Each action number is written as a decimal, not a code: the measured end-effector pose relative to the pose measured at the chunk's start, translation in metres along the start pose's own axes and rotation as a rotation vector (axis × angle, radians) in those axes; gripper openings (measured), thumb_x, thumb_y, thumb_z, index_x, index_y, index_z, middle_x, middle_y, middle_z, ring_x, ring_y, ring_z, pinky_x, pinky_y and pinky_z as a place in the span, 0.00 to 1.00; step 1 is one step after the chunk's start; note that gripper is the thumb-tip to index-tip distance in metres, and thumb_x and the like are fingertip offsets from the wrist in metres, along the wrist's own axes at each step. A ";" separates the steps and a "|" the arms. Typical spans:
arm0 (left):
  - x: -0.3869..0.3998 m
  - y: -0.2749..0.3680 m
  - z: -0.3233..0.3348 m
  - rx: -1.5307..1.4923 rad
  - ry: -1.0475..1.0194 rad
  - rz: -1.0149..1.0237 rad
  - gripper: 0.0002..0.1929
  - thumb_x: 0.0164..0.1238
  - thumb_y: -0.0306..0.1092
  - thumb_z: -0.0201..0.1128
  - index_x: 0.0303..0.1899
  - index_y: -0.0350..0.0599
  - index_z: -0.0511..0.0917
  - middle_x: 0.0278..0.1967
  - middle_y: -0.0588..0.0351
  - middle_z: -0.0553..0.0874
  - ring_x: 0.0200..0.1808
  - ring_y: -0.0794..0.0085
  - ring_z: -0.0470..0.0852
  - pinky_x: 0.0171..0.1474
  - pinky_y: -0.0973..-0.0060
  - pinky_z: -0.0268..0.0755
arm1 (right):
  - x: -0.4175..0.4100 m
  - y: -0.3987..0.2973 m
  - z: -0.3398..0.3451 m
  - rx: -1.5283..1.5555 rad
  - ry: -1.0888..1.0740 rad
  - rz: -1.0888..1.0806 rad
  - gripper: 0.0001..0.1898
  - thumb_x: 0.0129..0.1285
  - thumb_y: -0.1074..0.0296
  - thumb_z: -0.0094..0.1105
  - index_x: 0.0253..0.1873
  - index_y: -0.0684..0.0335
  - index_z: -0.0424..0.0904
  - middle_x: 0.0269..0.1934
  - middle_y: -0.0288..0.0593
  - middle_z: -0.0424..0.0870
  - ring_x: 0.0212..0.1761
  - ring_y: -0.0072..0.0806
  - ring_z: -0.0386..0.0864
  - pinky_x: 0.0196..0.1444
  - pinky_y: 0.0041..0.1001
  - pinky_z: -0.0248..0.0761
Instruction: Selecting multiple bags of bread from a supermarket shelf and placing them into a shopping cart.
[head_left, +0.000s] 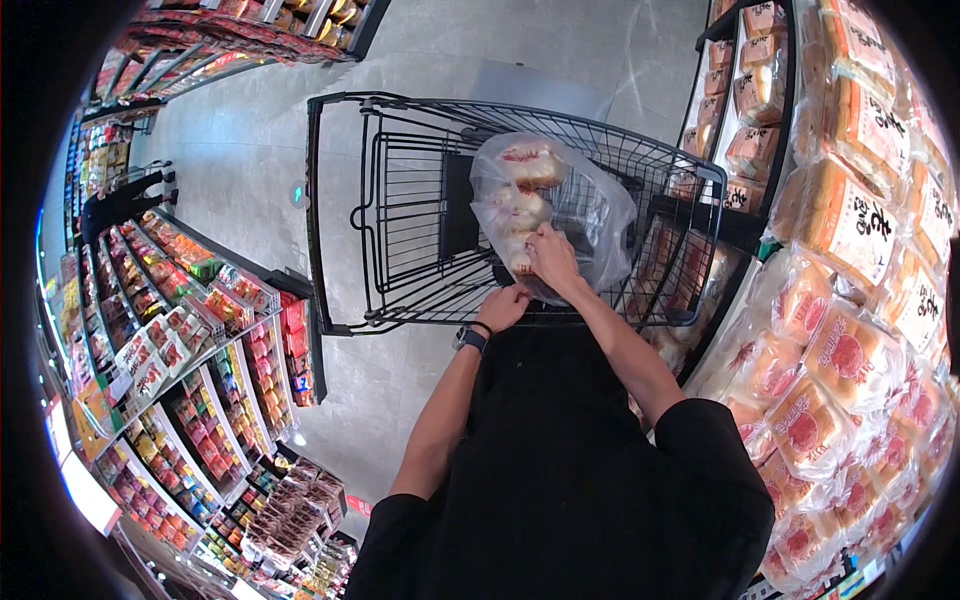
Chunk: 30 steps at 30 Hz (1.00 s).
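Note:
A translucent plastic bag (600, 217) with several wrapped bread buns (534, 166) inside lies over a black wire shopping cart (420, 202). At the lower bun, my right hand (553, 259) touches the bag, its fingers bent; whether they pinch the film cannot be told. Just below and to the left, my left hand (504, 306) is at the bag's near edge by the cart's side rim, fingers curled together. What lies between those fingers is too small to tell. A dark watch (470, 339) is on the left wrist.
Wrapped bread loaves (855, 217) and bagged buns (840, 360) are piled at the right, close to the cart's end. Shelves of packaged snacks (225, 405) stand at the left. Grey tiled floor (247, 150) surrounds the cart. A person in dark clothes (120, 206) is far left.

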<state>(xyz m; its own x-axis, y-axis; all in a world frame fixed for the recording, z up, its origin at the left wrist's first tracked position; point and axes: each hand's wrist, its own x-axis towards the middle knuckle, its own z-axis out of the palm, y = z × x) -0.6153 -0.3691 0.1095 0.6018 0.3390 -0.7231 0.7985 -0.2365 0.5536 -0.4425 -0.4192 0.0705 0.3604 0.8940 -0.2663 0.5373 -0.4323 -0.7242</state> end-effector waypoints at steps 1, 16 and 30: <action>0.000 -0.002 0.000 0.020 -0.003 -0.005 0.17 0.71 0.40 0.54 0.51 0.44 0.85 0.46 0.42 0.90 0.52 0.45 0.87 0.58 0.55 0.78 | 0.003 0.002 0.005 -0.071 -0.062 0.016 0.07 0.62 0.72 0.62 0.42 0.66 0.86 0.49 0.53 0.79 0.48 0.54 0.84 0.51 0.48 0.78; 0.002 -0.020 0.015 0.137 -0.004 -0.058 0.20 0.73 0.45 0.54 0.56 0.46 0.84 0.49 0.40 0.89 0.55 0.45 0.86 0.60 0.54 0.77 | -0.004 0.059 0.047 -0.304 -0.289 0.021 0.18 0.62 0.74 0.59 0.58 0.59 0.79 0.60 0.55 0.76 0.56 0.55 0.84 0.56 0.50 0.78; 0.012 -0.050 0.001 -0.066 -0.018 0.430 0.15 0.78 0.34 0.55 0.58 0.38 0.80 0.49 0.43 0.89 0.53 0.54 0.88 0.56 0.65 0.78 | -0.075 0.047 -0.027 -0.140 0.451 0.148 0.22 0.64 0.70 0.57 0.62 0.70 0.77 0.54 0.65 0.83 0.61 0.53 0.81 0.62 0.46 0.75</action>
<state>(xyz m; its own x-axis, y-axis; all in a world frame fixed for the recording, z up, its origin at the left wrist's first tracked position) -0.6477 -0.3545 0.0728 0.8799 0.2064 -0.4280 0.4730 -0.2933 0.8308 -0.4240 -0.5097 0.0733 0.7180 0.6951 -0.0358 0.5416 -0.5902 -0.5986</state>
